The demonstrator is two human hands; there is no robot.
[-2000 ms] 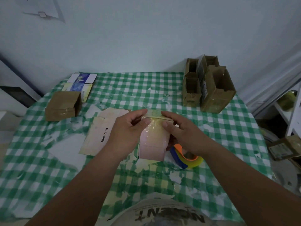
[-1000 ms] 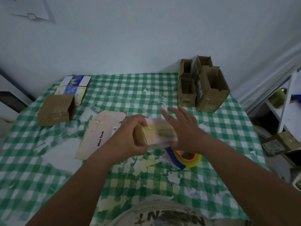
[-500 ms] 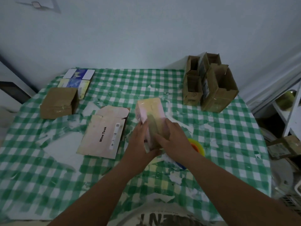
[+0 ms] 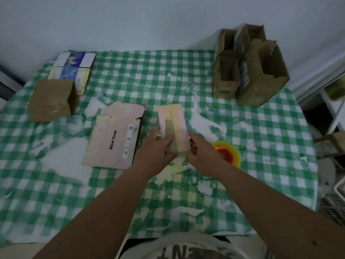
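Two hands: gripping the box at its near end only, far end free and pointing to 12 o'clock.
Left hand: thumb curled over the top, fingers round the 9 o'clock side, wrist straight.
Right hand: fingers curled on the 3 o'clock corner, tips hidden.
Box: over the table centre, taped seam up; resting or lifted, cannot tell.
Risk, tipping: likely if either grip loosens, with hold at one end.
Risk, tape: may crease if the thumb drags.
Risk, roll: at 3 o'clock of the right hand, easy to knock.
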